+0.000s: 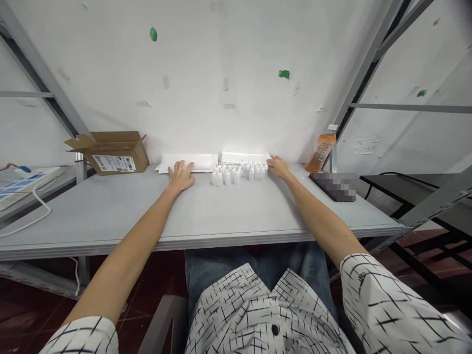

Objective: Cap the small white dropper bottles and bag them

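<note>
Several small white bottles stand upright in a cluster at the middle of the table, toward the back. Behind them lies a white tray or pad, and a similar white piece lies to its left. My left hand rests with fingers spread at the front edge of the left white piece, holding nothing I can see. At the right end of the bottle group is my right hand, its fingers stretched out against the bottles and the end of the right white piece.
An opened cardboard box with a label stands at the back left. On the right are a bottle of orange drink and a dark flat object, partly blurred. Metal shelf posts rise at both sides. A white cable runs at far left.
</note>
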`<state>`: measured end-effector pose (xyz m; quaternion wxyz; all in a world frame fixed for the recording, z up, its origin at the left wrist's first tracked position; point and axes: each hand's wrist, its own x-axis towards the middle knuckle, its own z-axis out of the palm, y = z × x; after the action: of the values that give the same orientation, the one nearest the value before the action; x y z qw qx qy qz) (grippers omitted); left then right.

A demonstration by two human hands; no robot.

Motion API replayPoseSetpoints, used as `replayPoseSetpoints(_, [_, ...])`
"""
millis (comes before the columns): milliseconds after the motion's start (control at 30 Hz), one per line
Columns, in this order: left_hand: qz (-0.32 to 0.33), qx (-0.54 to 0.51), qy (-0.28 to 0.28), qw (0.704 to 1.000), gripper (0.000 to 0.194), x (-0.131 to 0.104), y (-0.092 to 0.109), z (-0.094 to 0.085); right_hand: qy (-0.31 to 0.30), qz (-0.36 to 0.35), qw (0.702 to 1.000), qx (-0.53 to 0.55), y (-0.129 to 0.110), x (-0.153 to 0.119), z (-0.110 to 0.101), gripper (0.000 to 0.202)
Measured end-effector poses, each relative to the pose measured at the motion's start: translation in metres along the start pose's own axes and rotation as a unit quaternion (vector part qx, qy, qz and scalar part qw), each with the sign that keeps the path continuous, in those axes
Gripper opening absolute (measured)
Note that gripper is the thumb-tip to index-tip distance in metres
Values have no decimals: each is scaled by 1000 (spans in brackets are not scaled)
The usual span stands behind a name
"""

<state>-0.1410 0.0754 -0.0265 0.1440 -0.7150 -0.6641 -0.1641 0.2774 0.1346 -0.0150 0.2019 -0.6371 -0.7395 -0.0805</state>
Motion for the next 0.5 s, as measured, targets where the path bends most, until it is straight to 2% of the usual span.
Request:
replayPoseSetpoints(133, [-11, -3, -3, 1000, 58, -2, 2, -1, 2, 2, 999, -48, -6, -1, 5, 32])
replayPoseSetpoints(267, [-16, -8, -1, 1000, 58, -4, 4, -2, 14, 0, 997, -78, -8, -2, 0, 31])
replayPoseSetpoints(400, [-17, -4, -4, 1000, 57, -4, 4, -2, 25, -29, 996, -86, -12, -3, -4, 46])
replayPoseSetpoints(500, [-18, -3, -9, 1000, 57, -2, 3, 0, 28, -81, 993, -86, -13, -2, -2, 57])
